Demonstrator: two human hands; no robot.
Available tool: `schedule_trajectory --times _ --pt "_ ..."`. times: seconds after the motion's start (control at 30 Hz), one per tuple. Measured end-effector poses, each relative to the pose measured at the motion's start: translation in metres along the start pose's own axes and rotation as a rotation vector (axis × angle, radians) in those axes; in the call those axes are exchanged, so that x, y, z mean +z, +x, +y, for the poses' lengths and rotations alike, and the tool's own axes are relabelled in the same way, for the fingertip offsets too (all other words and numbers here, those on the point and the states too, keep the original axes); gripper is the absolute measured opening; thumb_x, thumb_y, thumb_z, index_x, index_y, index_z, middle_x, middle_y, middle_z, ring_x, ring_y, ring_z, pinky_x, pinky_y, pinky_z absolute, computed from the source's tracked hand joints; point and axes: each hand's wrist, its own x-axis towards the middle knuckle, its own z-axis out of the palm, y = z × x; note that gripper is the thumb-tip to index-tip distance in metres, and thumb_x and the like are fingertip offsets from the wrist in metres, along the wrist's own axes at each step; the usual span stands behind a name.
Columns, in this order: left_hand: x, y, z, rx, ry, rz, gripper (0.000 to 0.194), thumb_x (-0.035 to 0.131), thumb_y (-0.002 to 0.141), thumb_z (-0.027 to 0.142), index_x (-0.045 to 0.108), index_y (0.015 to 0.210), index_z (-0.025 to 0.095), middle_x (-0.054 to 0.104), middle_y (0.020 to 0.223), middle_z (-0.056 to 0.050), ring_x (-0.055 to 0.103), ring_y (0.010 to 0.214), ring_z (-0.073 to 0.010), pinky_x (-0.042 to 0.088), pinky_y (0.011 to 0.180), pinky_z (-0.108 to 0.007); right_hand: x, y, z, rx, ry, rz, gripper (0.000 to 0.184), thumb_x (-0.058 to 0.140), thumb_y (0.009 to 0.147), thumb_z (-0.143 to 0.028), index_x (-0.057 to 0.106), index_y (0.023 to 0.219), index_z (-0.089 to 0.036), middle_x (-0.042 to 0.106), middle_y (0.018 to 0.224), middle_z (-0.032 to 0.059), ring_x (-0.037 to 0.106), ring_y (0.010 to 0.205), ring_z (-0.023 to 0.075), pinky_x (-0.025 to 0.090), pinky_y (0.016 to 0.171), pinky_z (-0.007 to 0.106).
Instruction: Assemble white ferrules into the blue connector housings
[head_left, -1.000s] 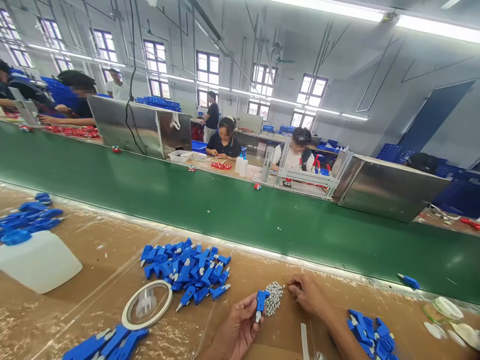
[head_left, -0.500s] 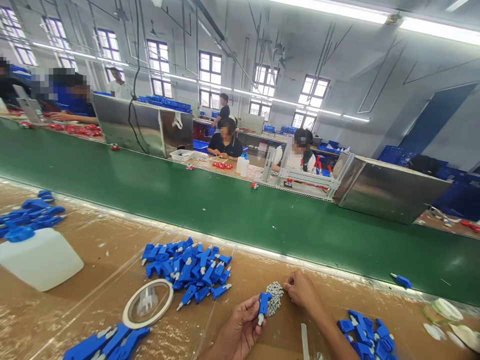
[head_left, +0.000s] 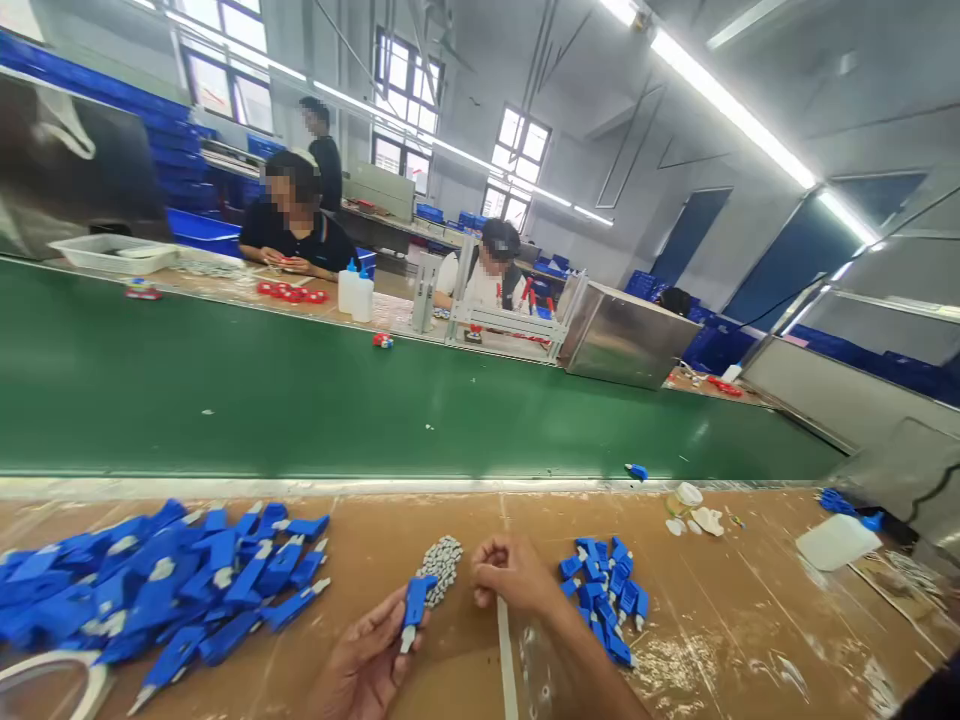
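My left hand (head_left: 371, 645) grips a blue plastic part (head_left: 417, 602) with a pale grey tip pointing down toward me. Just beyond the part lies a small heap of grey pellet-like pieces (head_left: 444, 565), partly covered by it. To the right of that heap is my right hand (head_left: 514, 575), its fingers curled and thumb against the index finger. Whatever sits in that pinch, if anything, is hidden. A big pile of similar blue parts (head_left: 172, 570) spreads on the left, and a smaller pile (head_left: 607, 595) lies right of my right hand.
Beyond the brown table (head_left: 720, 600) runs a green conveyor belt (head_left: 300, 410). A lone blue piece (head_left: 637, 472) lies near its edge. A tape roll (head_left: 97, 680), a pale strip (head_left: 508, 650), a small jar (head_left: 686, 497) and a white bottle (head_left: 836, 540) are around. Co-workers sit across the belt.
The view has swung right, so everything appears further left. My left hand still holds the blue part. My right hand has drawn back slightly from the grey pieces, fingers curled in.
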Motion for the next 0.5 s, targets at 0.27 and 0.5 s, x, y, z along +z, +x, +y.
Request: schedule_trajectory --times 0.27,0.5 --pt "-0.003 0.008 -0.014 -0.030 0.037 -0.141 0.041 0.088 0.064 0.023 0.073 0.100 0.011 0.068 0.070 -0.005 0.062 0.056 -0.0101 0.046 0.046 -0.014 0.001 -0.039 0.029 -0.096 0.443 -0.153 0.041 0.074 0.070 -0.056 0.063 0.076 -0.017 0.066 0.065 0.0005 0.063 0.056 0.0138 0.048 0.058 0.026" --pt "-0.001 0.013 -0.025 0.179 0.181 -0.140 0.043 0.087 0.063 0.038 0.076 0.097 0.014 0.065 0.071 -0.004 0.054 0.053 -0.0080 0.041 0.045 -0.017 0.021 -0.041 0.037 -0.167 0.528 -0.185 0.049 0.072 0.073 -0.065 0.062 0.078 -0.017 0.069 0.069 0.0045 0.066 0.060 0.0167 0.051 0.060 0.028"
